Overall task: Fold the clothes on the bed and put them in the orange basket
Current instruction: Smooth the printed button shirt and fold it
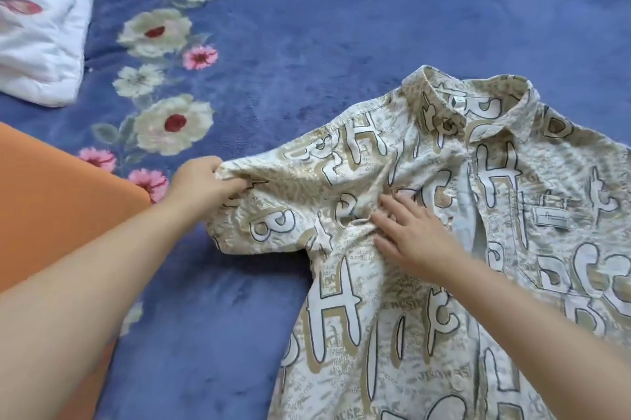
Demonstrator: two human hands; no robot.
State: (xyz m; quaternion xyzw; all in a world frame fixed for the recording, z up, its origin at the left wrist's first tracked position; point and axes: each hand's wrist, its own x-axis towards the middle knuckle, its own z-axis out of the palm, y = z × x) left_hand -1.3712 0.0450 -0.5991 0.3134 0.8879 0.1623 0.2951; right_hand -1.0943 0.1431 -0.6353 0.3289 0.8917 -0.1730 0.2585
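A person bends over a bed covered in a blue floral blanket [307,26], working on a cream short-sleeved shirt [426,283] printed with large outlined letters, which lies front-up with its collar [478,101] pointing away from the camera and its hem running off the bottom edge. The left hand [205,182] pinches the end of the shirt's sleeve [273,201], fingers curled round the cuff and drawing it out sideways toward the orange basket [51,214], whose wall shows at the left edge (its inside is out of view). The right hand [413,235] lies flat with fingers spread on the chest of the shirt, just beside the armpit seam, pinning the bunched cloth there and gripping nothing. The sleeve's long axis runs left to right between the two hands, across the shirt's collar-to-hem line, so any fold would likely bring the left hand's cuff inward toward the right hand. The shirt appears not yet folded, and the basket sits nearer the left arm. A white quilt [37,43] with pink print rests at the upper left.
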